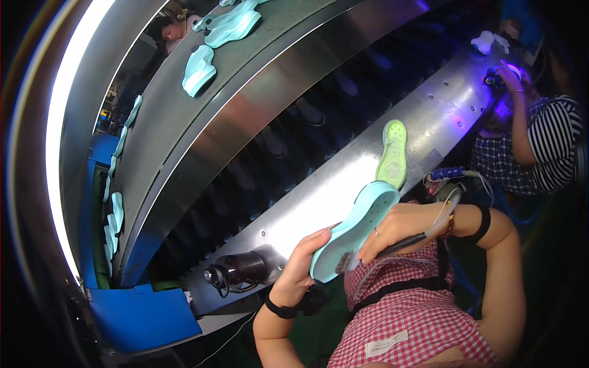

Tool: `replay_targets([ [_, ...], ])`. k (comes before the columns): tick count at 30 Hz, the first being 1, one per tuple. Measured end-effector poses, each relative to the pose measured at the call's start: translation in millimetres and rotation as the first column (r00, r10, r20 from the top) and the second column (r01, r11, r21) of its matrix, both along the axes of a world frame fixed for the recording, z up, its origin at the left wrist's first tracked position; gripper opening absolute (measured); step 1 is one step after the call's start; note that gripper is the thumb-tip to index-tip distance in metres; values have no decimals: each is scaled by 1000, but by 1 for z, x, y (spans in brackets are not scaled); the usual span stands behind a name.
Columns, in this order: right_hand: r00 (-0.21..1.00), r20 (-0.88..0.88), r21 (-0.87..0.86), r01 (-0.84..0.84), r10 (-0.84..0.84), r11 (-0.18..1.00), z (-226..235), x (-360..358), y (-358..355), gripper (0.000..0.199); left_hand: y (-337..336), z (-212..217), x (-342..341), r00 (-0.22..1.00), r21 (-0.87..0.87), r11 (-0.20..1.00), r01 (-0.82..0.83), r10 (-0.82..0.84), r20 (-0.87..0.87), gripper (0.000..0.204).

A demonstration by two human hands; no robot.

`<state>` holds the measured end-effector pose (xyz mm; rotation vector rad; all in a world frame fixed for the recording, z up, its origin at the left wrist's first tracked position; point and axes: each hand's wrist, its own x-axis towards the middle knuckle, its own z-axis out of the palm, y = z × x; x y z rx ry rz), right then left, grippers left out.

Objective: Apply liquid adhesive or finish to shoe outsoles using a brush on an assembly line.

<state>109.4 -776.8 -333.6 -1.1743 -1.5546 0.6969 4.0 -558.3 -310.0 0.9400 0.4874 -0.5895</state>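
Observation:
A light blue shoe sole [353,236] is tilted over the front edge of the metal ledge, its hollow inner side toward me. My left hand [302,256] grips its rim near the lower left end. My right hand [402,227] is closed around a dark-handled brush [345,264], whose bristles touch the inside of the sole near that same end. A thin tube [446,214] runs by my right wrist to the handle. Just beyond the sole's far end, a pale green sole-shaped piece [394,150] lies on the ledge.
The shiny metal ledge [319,202] runs diagonally, with a dark bottle [239,273] at its left end. Beyond, a curved conveyor belt [165,116] carries several light blue soles [199,70]. A co-worker [534,141] in a striped sleeve handles something under violet light. Cables [469,178] lie at right.

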Motion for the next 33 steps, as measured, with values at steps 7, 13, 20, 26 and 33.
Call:
replay_targets([
  [7, 995, 90, -120, -19, 30, 993, 1, 6, -13, 27, 3, -5, -11, 996, 24, 999, -33, 34, -84, 45],
  [13, 987, 158, -214, 7, 28, 977, 29, 7, -23, 28, 5, -1, -17, 996, 74, 997, -39, 44, -75, 47],
  [20, 971, 237, -248, 85, -24, 965, 8, 8, -27, 33, 18, -10, -29, 997, 145, 986, -78, 72, 41, 49],
  [26, 844, -393, -221, 299, -366, 928, -18, -26, 6, 24, -14, -38, -16, 953, -50, 955, -291, 294, 71, 54],
  [33, 636, -489, -354, 481, -597, 802, -42, -19, 15, 19, -9, -52, -16, 924, -189, 924, -333, 359, 128, 53],
])
